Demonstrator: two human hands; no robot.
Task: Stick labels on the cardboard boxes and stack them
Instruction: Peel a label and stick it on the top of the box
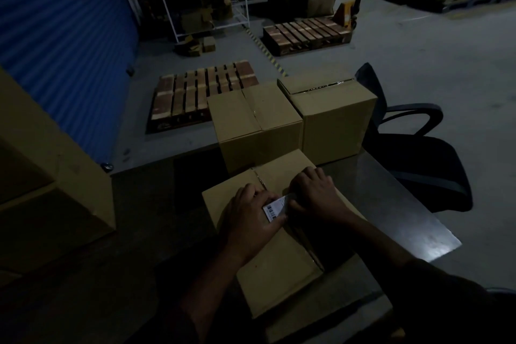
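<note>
Three cardboard boxes sit closed on the dark surface [405,204], so their contents cannot be seen: the nearest box [279,265] under the hands, a middle box [251,120] behind it, and a far box [332,114] just beside that one. The left hand [248,220] and right hand [315,195] rest on the nearest box's top, fingers pinched on one white label [275,208]. It bears a barcode; its text is too small to read.
</note>
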